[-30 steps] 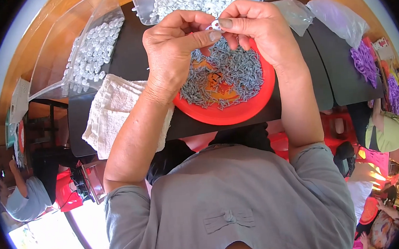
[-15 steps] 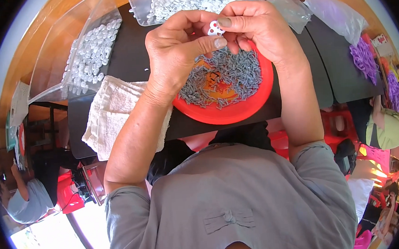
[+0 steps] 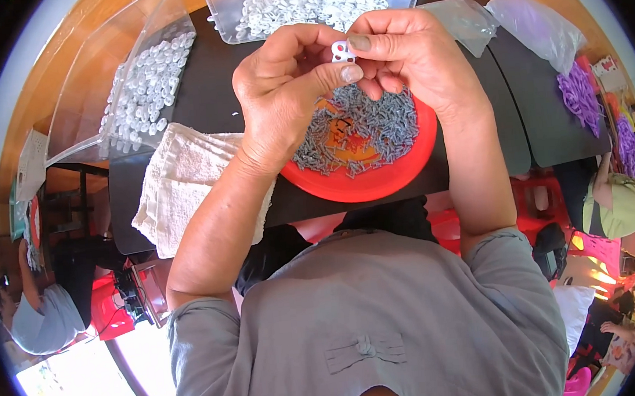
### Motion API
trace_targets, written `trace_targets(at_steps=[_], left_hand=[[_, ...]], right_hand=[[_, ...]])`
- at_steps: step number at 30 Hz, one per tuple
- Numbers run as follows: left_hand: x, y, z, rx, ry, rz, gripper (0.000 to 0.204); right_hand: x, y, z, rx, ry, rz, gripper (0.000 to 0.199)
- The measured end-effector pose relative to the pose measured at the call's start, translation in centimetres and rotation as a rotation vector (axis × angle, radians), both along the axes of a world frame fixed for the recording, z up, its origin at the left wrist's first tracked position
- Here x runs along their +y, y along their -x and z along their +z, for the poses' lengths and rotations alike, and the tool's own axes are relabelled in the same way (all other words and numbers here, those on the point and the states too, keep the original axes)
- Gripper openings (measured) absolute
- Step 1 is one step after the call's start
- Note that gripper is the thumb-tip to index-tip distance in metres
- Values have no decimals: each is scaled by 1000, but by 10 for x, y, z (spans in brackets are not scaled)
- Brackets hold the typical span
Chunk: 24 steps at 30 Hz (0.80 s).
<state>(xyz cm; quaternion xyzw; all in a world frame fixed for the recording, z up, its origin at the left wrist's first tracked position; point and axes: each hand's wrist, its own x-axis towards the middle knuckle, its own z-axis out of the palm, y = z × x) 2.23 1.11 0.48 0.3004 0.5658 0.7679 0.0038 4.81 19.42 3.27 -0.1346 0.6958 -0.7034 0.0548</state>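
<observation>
Over the far part of a red basin (image 3: 365, 187), my two hands meet around a small white plastic piece with holes (image 3: 341, 50). My left hand (image 3: 280, 90) is closed, its thumb and fingers pinching the piece from the left. The thumb and forefinger of my right hand (image 3: 414, 59) are pressed together at the piece's right edge; anything else between them is hidden. Beneath the hands, the basin holds many small grey screw-like pieces (image 3: 389, 123), with its orange-red bottom showing in the middle.
A clear bin (image 3: 228, 31) of white pieces stands at the far side, and another clear box (image 3: 82, 152) lies tilted at left with more. A beige cloth (image 3: 184, 181) hangs over the table's near edge. Plastic bags (image 3: 534, 28) and purple strips (image 3: 580, 99) sit at right. Other people are at both sides.
Both hands have come slightly nearer to me, still together. The white piece has turned more upright between the fingers. At far left, another person's arm has moved up.
</observation>
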Motion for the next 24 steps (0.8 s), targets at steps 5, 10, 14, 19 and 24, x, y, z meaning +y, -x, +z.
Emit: trace_targets(at_steps=[5,10,14,19,24], left_hand=[[-2,-3,-1,155,46,74,22],[-6,-6,-1,162,76,41,26],[-6,0,-3,308,126,136,18],[-4,-4,0,230,54,73,17],[-4,0,-6,252,67,79,19]], right_hand=[[-7,-6,-1,-36,97,-13,26],[-11,-8,0,-24,91,-23,25],[-14,-9,0,-53,159,16,25],[-13,-7,-2,-51,172,28,25],[-11,-6,-6,-70,204,65,26]])
